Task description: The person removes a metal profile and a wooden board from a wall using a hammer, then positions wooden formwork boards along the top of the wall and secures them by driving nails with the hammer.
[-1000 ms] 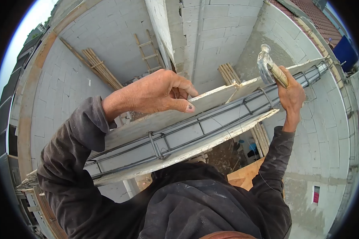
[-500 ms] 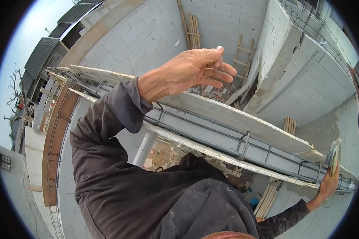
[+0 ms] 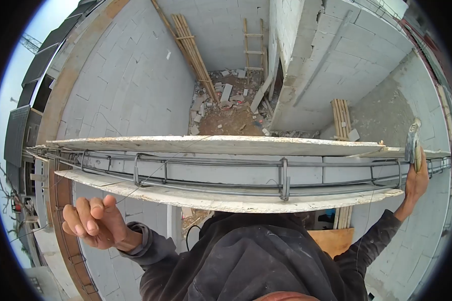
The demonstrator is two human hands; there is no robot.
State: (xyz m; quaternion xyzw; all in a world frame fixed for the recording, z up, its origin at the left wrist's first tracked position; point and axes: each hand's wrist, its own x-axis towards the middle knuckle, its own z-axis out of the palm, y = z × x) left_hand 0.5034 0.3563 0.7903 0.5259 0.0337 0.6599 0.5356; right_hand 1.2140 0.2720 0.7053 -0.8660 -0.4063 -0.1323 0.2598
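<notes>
My left hand (image 3: 94,223) is raised at the lower left, its fingers curled in. A thin wire (image 3: 145,181) runs from its fingertips up across the rebar, and the hand seems to pinch it. At the far right my right hand (image 3: 417,178) grips what looks like a hammer (image 3: 413,143), its grey metal head upward, beside the far end of the formwork. Between the hands lies a long rebar cage (image 3: 216,163) with stirrups, set between two pale boards: the far board (image 3: 226,145) and the near board (image 3: 226,200).
Below and beyond stand block walls (image 3: 135,75) with rubble (image 3: 226,100) on the floor between them. Bamboo poles (image 3: 193,55) and a ladder (image 3: 254,50) lean there. More poles (image 3: 340,118) stand at right. A brown plank with rebar (image 3: 68,241) borders the left.
My left hand has swung from above the boards down to the lower left, near side, and its fingers have curled. The view has turned and levelled. My right hand keeps hold of the hammer.
</notes>
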